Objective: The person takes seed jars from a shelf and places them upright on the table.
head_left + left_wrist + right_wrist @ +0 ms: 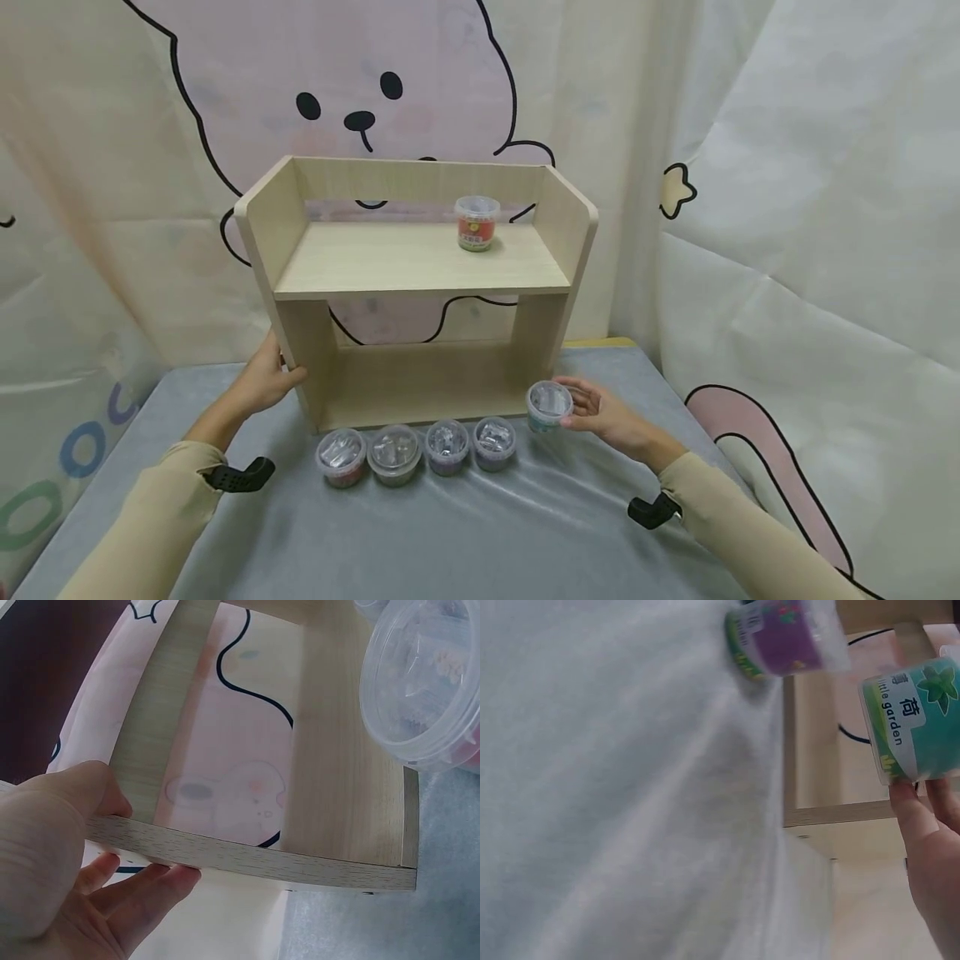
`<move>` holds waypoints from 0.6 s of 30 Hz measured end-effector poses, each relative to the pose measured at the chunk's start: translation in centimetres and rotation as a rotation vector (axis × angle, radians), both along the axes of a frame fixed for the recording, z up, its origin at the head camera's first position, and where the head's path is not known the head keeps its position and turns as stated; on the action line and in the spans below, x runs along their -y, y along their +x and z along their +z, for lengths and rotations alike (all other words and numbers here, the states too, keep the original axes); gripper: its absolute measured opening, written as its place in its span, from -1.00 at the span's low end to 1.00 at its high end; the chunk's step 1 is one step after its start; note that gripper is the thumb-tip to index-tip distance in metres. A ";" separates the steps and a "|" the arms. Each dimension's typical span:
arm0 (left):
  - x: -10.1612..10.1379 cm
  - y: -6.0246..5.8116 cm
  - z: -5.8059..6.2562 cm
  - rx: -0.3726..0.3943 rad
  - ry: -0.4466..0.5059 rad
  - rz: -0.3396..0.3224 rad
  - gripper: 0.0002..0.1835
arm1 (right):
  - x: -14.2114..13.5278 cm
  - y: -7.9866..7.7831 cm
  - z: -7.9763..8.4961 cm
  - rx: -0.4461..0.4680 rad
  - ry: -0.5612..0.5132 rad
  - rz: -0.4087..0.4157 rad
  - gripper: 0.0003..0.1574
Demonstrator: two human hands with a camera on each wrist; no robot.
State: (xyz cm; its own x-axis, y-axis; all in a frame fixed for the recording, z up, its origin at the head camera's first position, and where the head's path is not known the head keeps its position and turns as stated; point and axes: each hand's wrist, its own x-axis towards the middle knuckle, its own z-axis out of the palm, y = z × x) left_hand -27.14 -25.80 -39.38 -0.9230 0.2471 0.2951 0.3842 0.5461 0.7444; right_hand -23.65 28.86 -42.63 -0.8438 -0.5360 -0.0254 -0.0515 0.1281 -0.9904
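A two-tier wooden shelf (416, 257) stands on the cloth-covered table. My left hand (266, 377) grips its left side panel; in the left wrist view the thumb is on one face of the panel and the fingers (154, 896) are on the other. My right hand (611, 417) holds a clear-lidded plastic tub (550, 402) by its side, near the shelf's lower right front corner. The right wrist view shows that tub's teal label (919, 720) with a green leaf and "little garden" printed on it.
In front of the shelf several lidded tubs (393, 450) stand in a row on the grey-blue cloth (465, 542). Another tub (476, 223), red-labelled, is on the upper tier at the right. Printed curtains (795, 192) hang behind and beside the table.
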 end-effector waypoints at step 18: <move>0.0 -0.2 0.0 0.007 -0.003 0.006 0.10 | -0.3 0.0 -4.9 0.071 0.028 0.017 -0.04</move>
State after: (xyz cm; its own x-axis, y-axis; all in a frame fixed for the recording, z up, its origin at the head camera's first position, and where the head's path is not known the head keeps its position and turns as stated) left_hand -27.36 -25.83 -39.40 -0.9264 0.2427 0.2879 0.3759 0.5501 0.7457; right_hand -23.69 29.16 -47.51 -0.8299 -0.5488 -0.1005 0.0167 0.1556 -0.9877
